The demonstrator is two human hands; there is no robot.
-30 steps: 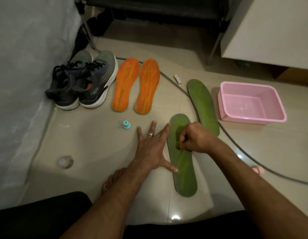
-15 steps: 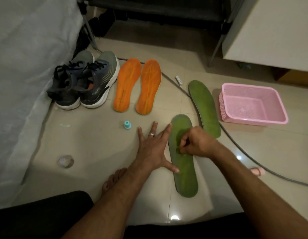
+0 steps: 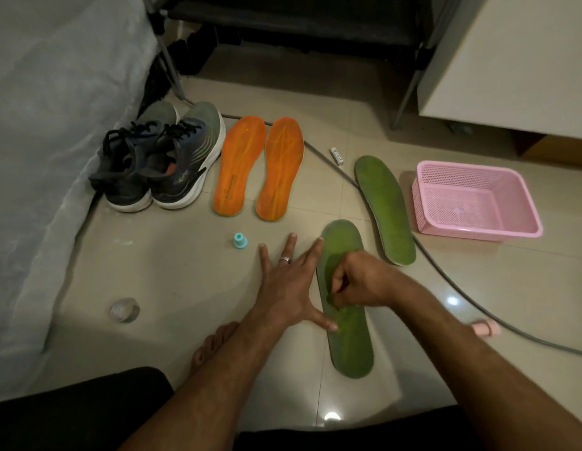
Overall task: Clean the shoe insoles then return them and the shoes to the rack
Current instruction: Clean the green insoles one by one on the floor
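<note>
Right hand [image 3: 358,281] shifted slightly nearer, fingers curled shut, pinching at near green insole [image 3: 348,340]; left hand [image 3: 288,288] unmoved, splayed flat, thumb on insole edge.

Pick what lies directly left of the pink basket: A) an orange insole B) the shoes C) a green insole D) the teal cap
C: the far green insole lies on the floor right beside the pink basket, on its left; the orange insoles sit further left.
</note>
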